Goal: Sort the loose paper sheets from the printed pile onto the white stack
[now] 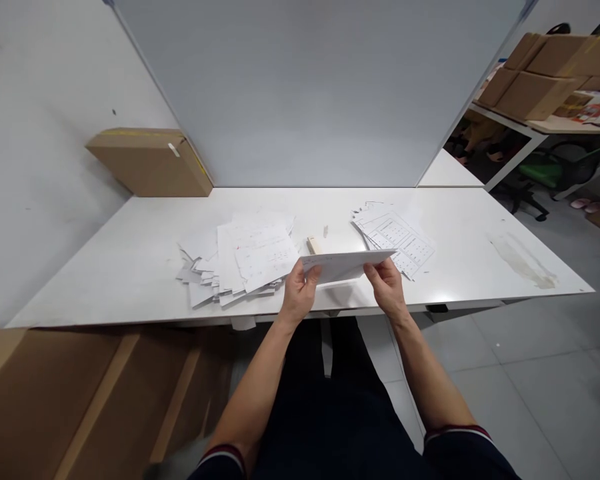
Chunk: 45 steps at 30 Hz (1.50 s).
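Observation:
Between my two hands a folded or bent sheet of paper (343, 265) is held up over the front part of the white table. My left hand (301, 290) pinches its left end, thumb on the near face. At the right end my right hand (386, 287) grips it the same way. Left of my hands lies a messy heap of papers (260, 257), some with handwriting and red marks. A smaller stack of printed sheets (400, 240) lies just beyond my right hand. Behind the held paper, a small beige object (314, 245) is partly hidden; its kind is unclear.
A white table (460, 267) runs across, with a greyish smear at its right. A large whiteboard-like panel (310, 93) stands at the back. One cardboard box (150, 163) sits at the back left; larger cartons (80, 400) stand below left. Boxes (545, 73) fill another desk at right.

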Tool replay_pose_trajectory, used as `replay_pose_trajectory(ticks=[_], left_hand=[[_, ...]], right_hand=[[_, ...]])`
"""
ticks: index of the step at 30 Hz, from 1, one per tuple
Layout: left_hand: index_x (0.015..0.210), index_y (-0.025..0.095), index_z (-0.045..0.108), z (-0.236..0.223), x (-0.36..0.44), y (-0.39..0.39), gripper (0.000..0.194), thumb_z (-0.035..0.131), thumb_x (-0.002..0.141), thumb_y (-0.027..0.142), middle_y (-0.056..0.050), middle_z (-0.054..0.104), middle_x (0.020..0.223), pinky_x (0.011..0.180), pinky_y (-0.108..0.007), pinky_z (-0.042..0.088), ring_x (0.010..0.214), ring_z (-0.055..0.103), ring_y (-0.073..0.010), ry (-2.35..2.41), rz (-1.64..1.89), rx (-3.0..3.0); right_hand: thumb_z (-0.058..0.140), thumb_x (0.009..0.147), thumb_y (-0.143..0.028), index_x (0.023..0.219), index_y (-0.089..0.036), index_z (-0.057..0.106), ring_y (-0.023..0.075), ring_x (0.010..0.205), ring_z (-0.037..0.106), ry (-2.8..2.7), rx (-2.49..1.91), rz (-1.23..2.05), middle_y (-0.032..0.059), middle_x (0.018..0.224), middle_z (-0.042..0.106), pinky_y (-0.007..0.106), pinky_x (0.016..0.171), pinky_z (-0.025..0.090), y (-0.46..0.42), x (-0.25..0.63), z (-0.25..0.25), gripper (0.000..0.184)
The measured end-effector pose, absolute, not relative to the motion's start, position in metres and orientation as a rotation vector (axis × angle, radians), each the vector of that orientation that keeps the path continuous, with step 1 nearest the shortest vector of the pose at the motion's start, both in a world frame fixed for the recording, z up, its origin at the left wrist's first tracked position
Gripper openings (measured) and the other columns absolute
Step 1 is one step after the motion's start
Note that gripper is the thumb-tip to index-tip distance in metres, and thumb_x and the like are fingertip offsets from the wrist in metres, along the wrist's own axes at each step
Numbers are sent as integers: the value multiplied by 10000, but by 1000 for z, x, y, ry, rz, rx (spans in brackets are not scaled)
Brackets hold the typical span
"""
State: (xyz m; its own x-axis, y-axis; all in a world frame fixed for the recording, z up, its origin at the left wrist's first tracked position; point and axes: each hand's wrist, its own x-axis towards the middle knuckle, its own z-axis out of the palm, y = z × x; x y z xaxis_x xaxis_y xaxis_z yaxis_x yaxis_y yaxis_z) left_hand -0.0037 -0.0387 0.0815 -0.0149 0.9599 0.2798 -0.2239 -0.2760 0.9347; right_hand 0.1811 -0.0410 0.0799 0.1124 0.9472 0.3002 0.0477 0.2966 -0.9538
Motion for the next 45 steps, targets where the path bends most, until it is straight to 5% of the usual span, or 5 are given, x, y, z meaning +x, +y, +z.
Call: replay_pose_trajectory(ticks=[16, 21, 26, 40, 45], left_hand=[[972, 226, 632, 58, -6, -29, 278, 695, 743, 370, -11, 669, 864, 900, -337, 457, 895, 625, -174, 858, 1578, 1006], [1161, 261, 557, 53, -9, -37, 520, 755, 681, 288, -67, 575, 1190, 992, -331, 377, 1124, 536, -196, 1044, 1579, 1144], [1121, 254, 619, 44, -3, -41, 369, 669, 764, 332, -75, 576, 1222, 1045, -344, 311, 1196, 478, -223, 1092, 1402, 1364], [889, 216, 689, 25, -9, -27, 226, 572, 828, 399, -20, 666, 804, 746, -267, 431, 764, 585, -171, 1143, 1286, 1459], [1063, 207, 638, 19, -12, -22, 289, 460, 893, 358, -56, 674, 883, 809, -291, 449, 840, 613, -180, 1349, 1359, 1506]], right_hand=[[465, 893, -354, 935, -222, 590, 189, 776, 576, -1838, -1332, 436, 45, 856, 636, 310, 688, 438, -43, 219, 116, 186], [391, 907, -190, 864, -205, 582, 206, 749, 524, -2306, -1517, -77, 66, 776, 617, 356, 735, 361, -53, 227, 162, 196], [365, 867, -85, 797, -193, 554, 179, 644, 438, -2551, -1590, -198, 57, 700, 566, 324, 631, 299, -53, 215, 147, 229], [468, 867, -336, 688, -231, 538, 144, 510, 449, -2220, -1614, 351, -6, 542, 523, 279, 500, 297, -56, 233, 147, 219], [538, 811, -431, 701, -202, 562, 155, 519, 550, -1739, -1697, 1122, 12, 619, 618, 266, 446, 387, -59, 265, 118, 255]])
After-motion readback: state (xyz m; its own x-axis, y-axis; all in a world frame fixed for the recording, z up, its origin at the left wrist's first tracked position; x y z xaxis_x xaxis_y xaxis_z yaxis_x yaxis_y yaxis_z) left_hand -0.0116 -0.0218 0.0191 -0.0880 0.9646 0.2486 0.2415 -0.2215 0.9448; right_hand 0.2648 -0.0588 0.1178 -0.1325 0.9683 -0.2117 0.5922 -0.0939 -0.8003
